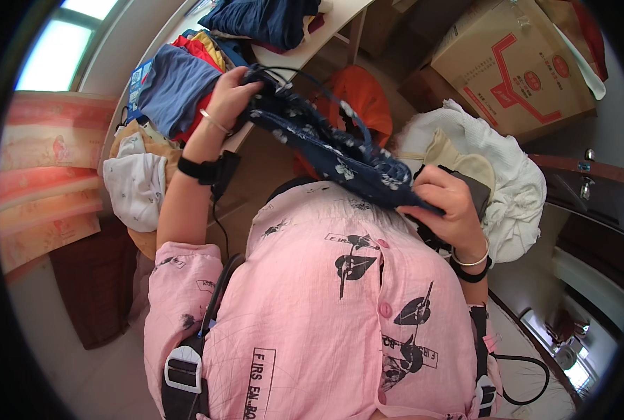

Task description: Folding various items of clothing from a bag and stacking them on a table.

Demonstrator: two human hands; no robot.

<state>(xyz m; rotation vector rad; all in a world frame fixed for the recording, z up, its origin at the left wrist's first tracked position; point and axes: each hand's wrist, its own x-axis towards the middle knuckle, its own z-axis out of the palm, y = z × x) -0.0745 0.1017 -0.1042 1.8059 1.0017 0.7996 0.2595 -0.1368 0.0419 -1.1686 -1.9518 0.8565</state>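
Stretched between my two hands is a navy garment with a white floral print (pixel 343 163), with thin straps or edging looping above it. My left hand (pixel 233 97) grips its upper left end, near a pile of folded clothes. My right hand (pixel 440 202) pinches the lower right end between thumb and fingers, just above my pink printed shirt. The cloth hangs slanting down from left to right and is bunched along its middle.
Folded blue, red and yellow clothes (pixel 178 86) lie on a white table (pixel 333 23) with a navy pile (pixel 264 21). White and beige fabric (pixel 511 194) is heaped at right, below a cardboard box (pixel 522 73). An orange item (pixel 367 102) sits beyond the garment.
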